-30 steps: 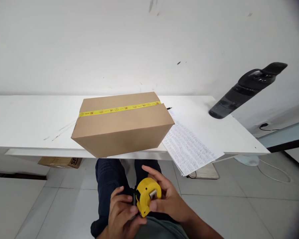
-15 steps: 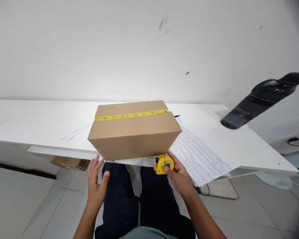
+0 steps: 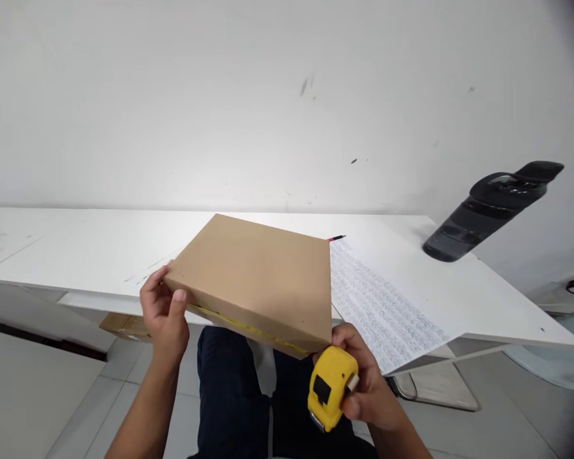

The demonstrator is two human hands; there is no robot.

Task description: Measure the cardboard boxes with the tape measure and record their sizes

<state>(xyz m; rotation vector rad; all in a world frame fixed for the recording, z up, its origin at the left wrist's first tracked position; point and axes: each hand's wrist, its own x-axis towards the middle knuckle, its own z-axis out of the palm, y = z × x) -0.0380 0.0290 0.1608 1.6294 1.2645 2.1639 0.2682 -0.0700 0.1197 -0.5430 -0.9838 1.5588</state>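
A brown cardboard box is tilted over the front edge of the white desk, with yellow tape along its near, lower side. My left hand grips the box's left corner, thumb in front and fingers behind. In my right hand is a yellow tape measure, held against the palm by the thumb. The fingers of that hand also touch the box's lower right corner. No blade shows pulled out of the tape measure.
A sheet of paper covered in small writing lies right of the box, with a pencil at its far end. A dark bottle stands at the desk's right. Another cardboard box is below the desk.
The box has been turned, so its taped face now points down toward me and a plain face is up. My left hand has closed on its corner. The tape measure has come nearer.
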